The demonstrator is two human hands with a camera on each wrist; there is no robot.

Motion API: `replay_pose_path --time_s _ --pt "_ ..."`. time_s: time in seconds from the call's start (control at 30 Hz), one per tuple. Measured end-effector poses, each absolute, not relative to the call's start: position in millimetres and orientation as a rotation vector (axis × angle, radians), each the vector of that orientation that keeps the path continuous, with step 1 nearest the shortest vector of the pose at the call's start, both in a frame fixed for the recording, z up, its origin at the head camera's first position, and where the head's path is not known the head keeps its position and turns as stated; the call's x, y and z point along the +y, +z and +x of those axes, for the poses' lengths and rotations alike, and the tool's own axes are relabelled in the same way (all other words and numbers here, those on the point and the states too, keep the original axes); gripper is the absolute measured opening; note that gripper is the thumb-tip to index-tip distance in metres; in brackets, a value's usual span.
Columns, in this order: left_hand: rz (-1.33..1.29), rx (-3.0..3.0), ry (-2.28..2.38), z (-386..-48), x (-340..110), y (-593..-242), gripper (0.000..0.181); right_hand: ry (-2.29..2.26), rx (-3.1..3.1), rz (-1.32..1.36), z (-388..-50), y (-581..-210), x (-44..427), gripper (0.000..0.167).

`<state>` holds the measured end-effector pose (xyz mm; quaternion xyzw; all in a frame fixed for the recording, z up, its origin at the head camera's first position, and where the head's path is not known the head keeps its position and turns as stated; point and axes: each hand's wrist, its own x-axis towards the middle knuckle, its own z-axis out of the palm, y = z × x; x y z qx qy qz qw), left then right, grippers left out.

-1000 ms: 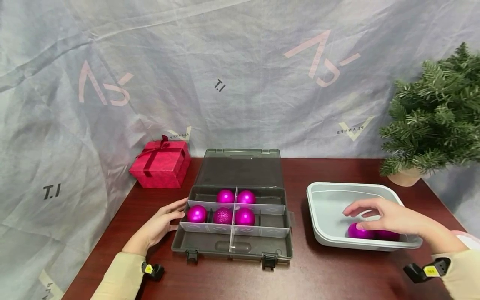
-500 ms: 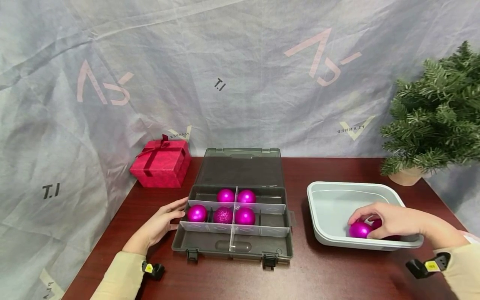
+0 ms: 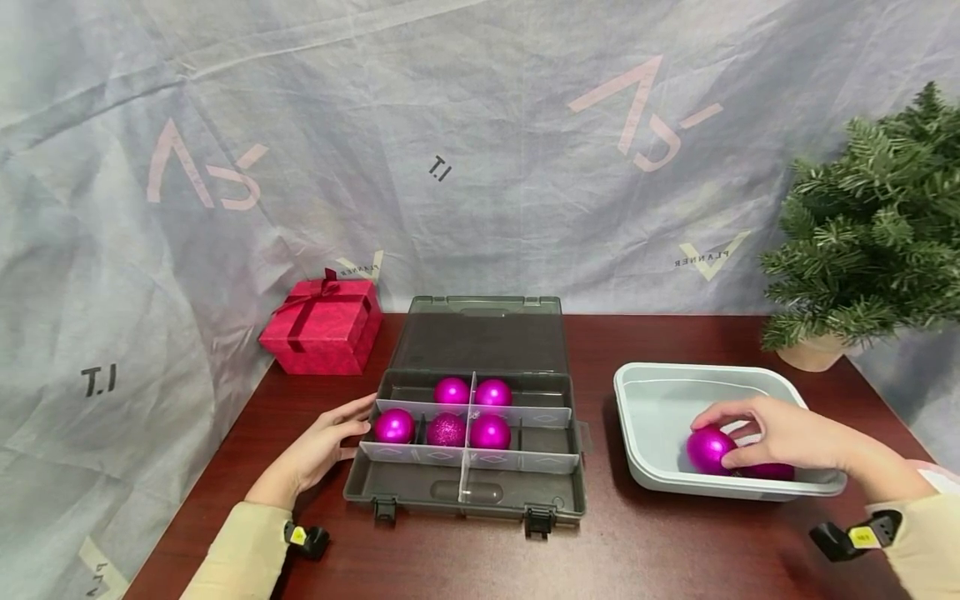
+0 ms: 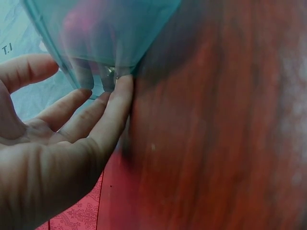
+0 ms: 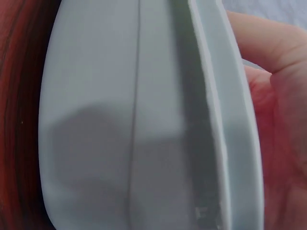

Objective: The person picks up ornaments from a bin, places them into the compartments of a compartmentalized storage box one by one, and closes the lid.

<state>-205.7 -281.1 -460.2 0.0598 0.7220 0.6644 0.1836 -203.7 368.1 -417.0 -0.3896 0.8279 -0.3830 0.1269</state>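
In the head view my right hand (image 3: 787, 433) pinches a shiny magenta ball ornament (image 3: 709, 451) between thumb and fingers, inside a pale grey tub (image 3: 628, 442). Behind that ball, partly under the hand, lies another magenta ball ornament (image 3: 771, 472). The tub's wall hides the held ball in the right wrist view. My left hand (image 3: 322, 450) rests its extended fingertips against the left side of a dark see-through divided box (image 3: 517, 482), as the left wrist view also shows. Several magenta balls sit in its back and middle rows, including a glittery ball (image 3: 446, 431).
The box's lid (image 3: 480, 342) lies back behind it. A red gift box (image 3: 322, 329) stands at the back left, and a small potted fir tree (image 3: 870, 242) at the back right. A grey printed cloth (image 3: 480, 167) hangs behind the brown table (image 3: 637, 550).
My right hand has come down onto a ball in the tub, gripped it, and brought it slightly up and left, apart from the other. My left hand stays on the box.
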Motion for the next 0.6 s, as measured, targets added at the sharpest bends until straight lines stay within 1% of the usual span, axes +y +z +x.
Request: replay_pose_path --time_s 0.33,0.6 --pt "0.173 2.036 1.874 -206 -281 -460 0.066 -1.093 2.748 -1.12 -196 -406 354 0.046" --pt "0.173 2.027 1.878 -205 -281 -459 0.067 -1.256 2.779 -1.124 -193 -398 337 0.049"
